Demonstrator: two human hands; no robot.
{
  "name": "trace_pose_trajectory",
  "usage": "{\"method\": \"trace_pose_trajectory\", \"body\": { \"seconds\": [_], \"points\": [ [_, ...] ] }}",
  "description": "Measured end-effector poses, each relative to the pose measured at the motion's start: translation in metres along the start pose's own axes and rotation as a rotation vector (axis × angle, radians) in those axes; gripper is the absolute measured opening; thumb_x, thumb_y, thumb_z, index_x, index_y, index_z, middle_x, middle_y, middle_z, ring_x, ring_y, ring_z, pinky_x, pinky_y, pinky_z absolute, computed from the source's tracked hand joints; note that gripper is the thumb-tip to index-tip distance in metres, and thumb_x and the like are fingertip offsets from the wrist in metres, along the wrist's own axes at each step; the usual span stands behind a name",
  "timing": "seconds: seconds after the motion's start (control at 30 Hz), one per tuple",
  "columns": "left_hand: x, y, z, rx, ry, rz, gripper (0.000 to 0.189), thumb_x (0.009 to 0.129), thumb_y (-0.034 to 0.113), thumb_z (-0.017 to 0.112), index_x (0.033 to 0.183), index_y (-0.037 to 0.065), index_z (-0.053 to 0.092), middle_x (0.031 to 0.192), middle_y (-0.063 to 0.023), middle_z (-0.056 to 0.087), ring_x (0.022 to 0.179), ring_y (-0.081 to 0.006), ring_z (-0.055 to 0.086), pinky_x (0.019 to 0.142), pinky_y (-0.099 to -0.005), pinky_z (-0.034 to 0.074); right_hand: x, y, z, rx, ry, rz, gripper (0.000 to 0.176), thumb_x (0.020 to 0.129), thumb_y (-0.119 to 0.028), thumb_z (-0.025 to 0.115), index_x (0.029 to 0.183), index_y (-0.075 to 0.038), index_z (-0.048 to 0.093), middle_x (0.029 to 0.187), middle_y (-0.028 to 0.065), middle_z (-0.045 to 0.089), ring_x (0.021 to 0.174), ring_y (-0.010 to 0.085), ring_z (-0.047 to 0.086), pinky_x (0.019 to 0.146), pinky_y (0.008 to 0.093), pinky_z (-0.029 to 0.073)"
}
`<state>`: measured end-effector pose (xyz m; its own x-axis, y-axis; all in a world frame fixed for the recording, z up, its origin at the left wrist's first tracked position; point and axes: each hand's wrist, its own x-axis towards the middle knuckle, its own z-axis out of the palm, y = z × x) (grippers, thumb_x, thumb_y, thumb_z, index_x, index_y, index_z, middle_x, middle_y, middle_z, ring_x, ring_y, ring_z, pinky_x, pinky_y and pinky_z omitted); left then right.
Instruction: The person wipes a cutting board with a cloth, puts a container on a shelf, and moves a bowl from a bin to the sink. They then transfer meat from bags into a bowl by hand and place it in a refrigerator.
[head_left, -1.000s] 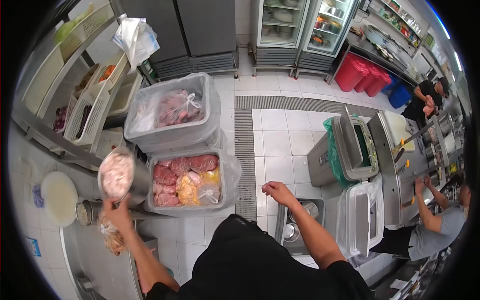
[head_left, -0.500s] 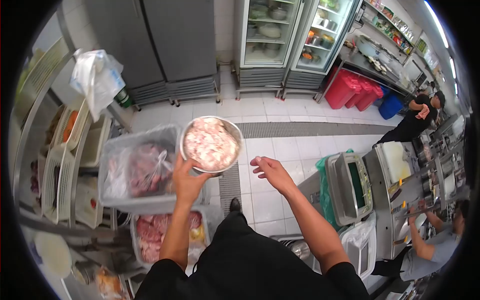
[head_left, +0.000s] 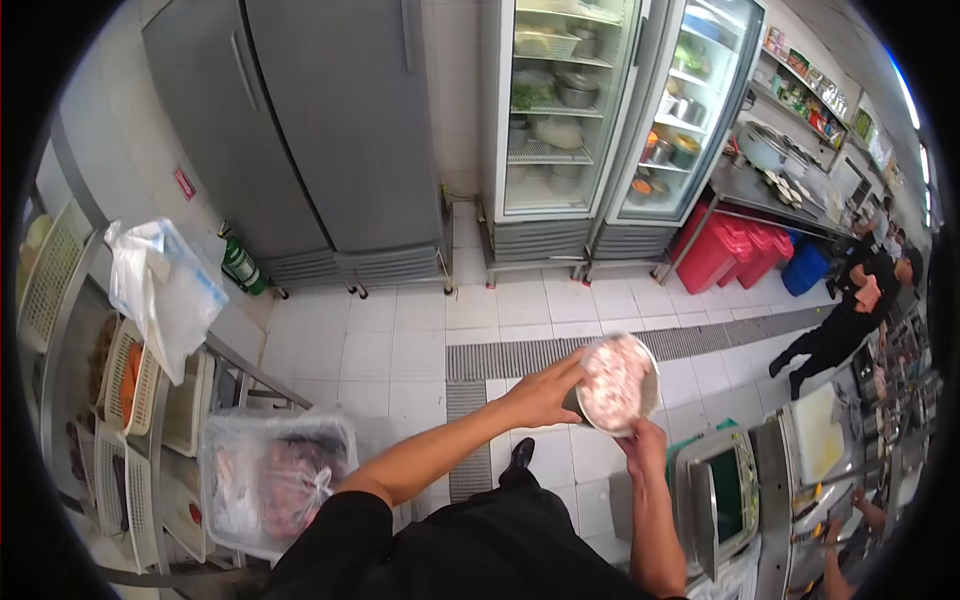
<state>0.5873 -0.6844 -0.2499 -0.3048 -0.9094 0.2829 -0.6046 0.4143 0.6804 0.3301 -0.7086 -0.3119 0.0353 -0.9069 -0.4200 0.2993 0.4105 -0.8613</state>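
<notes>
Metal bowl [head_left: 616, 384] of pale pink chopped meat held chest-high over tiled floor, tilted toward camera. Left hand [head_left: 543, 396] clasps bowl's left side, fingers wrapped on wall. Right hand [head_left: 645, 446] grips lower rim from beneath. Floor drain [head_left: 510, 357] runs behind bowl. Lidded waste bin [head_left: 716, 492] just right of right hand. Plastic-lined tub [head_left: 268, 482] of bagged meat lower left, well apart from bowl. Glass-door fridge [head_left: 560, 110] at rear. Co-worker in black [head_left: 848, 318] far right.

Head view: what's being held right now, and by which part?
A metal bowl of pink meat: left hand on its left side, right hand under its lower edge.
</notes>
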Motion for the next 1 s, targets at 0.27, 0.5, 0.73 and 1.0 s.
{"method": "trace_pose_trajectory", "body": {
  "seconds": [0.27, 0.5, 0.73, 1.0],
  "points": [
    [0.166, -0.216, -0.249, -0.274, 0.565, -0.359, 0.062, 0.084, 0.032, 0.067, 0.135, 0.006, 0.042, 0.133, -0.0092, 0.049, 0.11, -0.0206, 0.053, 0.09, -0.0345, 0.046, 0.131, 0.024, -0.053, -0.005, 0.327, -0.031, 0.014, 0.073, -0.007, 0.056, 0.063, -0.002, 0.048, 0.064, 0.0045, 0.048, 0.056, 0.0188, 0.053, 0.061, 0.0375, 0.057],
    [0.221, -0.277, -0.454, -0.292, 1.058, -0.484, 0.061, 0.088, 0.04, 0.058, 0.138, 0.009, 0.04, 0.129, -0.0073, 0.049, 0.107, -0.018, 0.049, 0.083, -0.0347, 0.047, 0.185, 0.003, -0.001, -0.02, 0.536, -0.005, 0.015, 0.072, -0.007, 0.055, 0.062, 0.0, 0.046, 0.063, 0.0067, 0.047, 0.057, 0.0205, 0.055, 0.059, 0.0402, 0.058],
    [0.293, -0.358, -0.557, -0.144, 1.264, -0.398, 0.077, 0.088, 0.043, 0.056, 0.146, 0.004, 0.022, 0.142, -0.02, 0.037, 0.13, -0.0298, 0.039, 0.102, -0.0358, 0.035, 0.243, 0.001, 0.065, 0.01, 0.691, -0.06, 0.015, 0.073, -0.009, 0.056, 0.066, -0.001, 0.046, 0.069, 0.0079, 0.045, 0.062, 0.0242, 0.053, 0.062, 0.0421, 0.058],
    [0.324, -0.375, -0.567, 0.032, 1.276, -0.279, 0.076, 0.089, 0.041, 0.058, 0.145, 0.004, 0.023, 0.123, -0.0155, 0.05, 0.112, -0.023, 0.05, 0.095, -0.0329, 0.039, 0.305, -0.005, 0.148, 0.229, 0.697, -0.071, 0.015, 0.074, -0.011, 0.057, 0.069, -0.001, 0.048, 0.07, 0.0062, 0.044, 0.063, 0.0224, 0.052, 0.069, 0.0443, 0.058]
  ]
}}
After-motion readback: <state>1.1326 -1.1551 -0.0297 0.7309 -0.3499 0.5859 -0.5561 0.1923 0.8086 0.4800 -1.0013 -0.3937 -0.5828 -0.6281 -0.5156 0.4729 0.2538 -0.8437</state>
